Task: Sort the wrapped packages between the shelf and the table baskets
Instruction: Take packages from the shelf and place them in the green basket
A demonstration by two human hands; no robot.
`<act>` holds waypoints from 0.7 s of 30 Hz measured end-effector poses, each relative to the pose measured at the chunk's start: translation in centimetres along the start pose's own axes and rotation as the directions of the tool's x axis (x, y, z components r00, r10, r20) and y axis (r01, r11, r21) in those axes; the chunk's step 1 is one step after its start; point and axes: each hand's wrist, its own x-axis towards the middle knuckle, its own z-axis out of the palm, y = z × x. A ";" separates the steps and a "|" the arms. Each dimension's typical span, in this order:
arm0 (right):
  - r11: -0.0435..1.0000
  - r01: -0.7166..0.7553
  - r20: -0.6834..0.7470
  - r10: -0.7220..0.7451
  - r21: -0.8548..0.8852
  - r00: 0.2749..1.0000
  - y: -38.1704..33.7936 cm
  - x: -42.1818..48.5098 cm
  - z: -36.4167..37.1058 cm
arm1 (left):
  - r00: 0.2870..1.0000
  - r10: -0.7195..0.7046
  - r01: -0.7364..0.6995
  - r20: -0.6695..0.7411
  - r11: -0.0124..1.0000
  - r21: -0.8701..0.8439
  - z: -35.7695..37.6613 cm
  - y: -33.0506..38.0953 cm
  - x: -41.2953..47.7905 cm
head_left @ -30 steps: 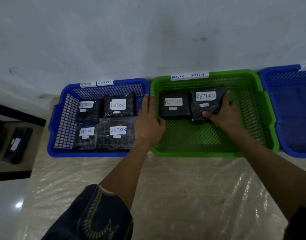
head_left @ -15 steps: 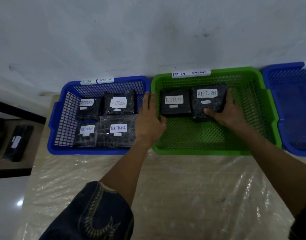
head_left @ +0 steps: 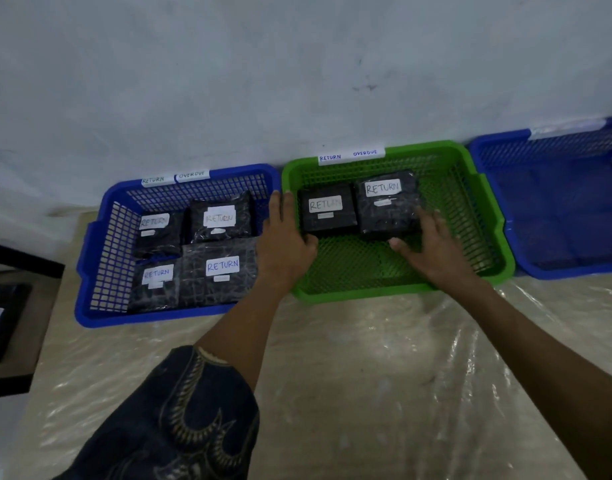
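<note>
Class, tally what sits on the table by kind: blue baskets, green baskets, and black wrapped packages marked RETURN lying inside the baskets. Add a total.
Blue baskets: 2
Green baskets: 1
Wrapped packages marked RETURN: 6
Total: 9

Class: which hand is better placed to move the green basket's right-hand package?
Right. The right hand touches the black plastic-wrapped package; the left hand rests farther off, on the green mesh basket rim.
</note>
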 end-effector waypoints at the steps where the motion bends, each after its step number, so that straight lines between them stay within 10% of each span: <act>1: 1.000 0.006 -0.002 -0.006 -0.026 1.000 -0.1 -0.6 -0.1 | 1.000 0.009 -0.009 0.018 1.000 0.001 -0.2 -0.1 0.0; 21: 0.987 0.147 0.261 -0.123 -0.072 0.958 -5.1 -11.1 -4.6 | 0.902 0.127 -0.215 0.413 0.961 0.173 -10.5 1.4 -10.1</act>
